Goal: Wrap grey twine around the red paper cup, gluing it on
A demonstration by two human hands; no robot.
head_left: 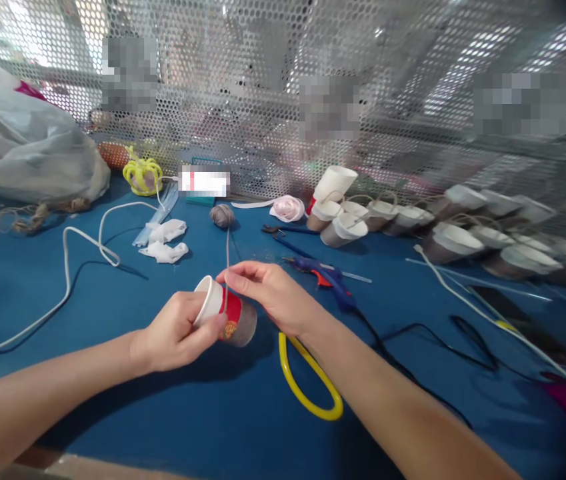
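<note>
A paper cup (233,313) with a white rim and a red printed side lies tilted over the blue table. Grey yarn appears wrapped around its base end. My left hand (183,331) is closed on the cup, with the thumb across its side and fingers at the rim. Between the thumb and fingers of my right hand (263,287) is a strand of grey yarn (227,250), pinched beside the cup. The strand runs back to a small yarn ball (222,215). Under my right wrist lies a yellow loop (313,393), partly hidden.
A blue glue gun (330,280) and dark-handled pliers (293,231) lie to the right. Several wrapped cups (345,230) stand behind them. A white cord (67,267), crumpled white pieces (165,250), a pink ribbon roll (287,209) and a plastic bag (27,133) are also around.
</note>
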